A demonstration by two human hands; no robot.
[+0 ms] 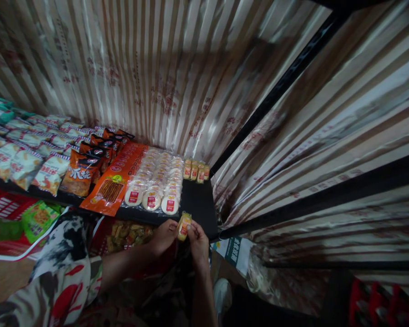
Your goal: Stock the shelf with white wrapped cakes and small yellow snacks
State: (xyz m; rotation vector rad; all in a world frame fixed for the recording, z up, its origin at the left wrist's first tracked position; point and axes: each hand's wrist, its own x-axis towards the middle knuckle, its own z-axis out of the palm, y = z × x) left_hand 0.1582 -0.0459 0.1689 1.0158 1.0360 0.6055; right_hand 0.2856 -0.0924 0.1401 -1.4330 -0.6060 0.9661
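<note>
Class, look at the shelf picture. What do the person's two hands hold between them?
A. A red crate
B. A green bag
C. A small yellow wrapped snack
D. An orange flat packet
C: the left hand and right hand together pinch a small yellow wrapped snack at the front edge of the black shelf.

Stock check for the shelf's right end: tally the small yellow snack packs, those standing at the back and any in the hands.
Small yellow packs standing at the back of the shelf: 4
Small yellow pack held between left hand and right hand: 1
Total: 5
</note>
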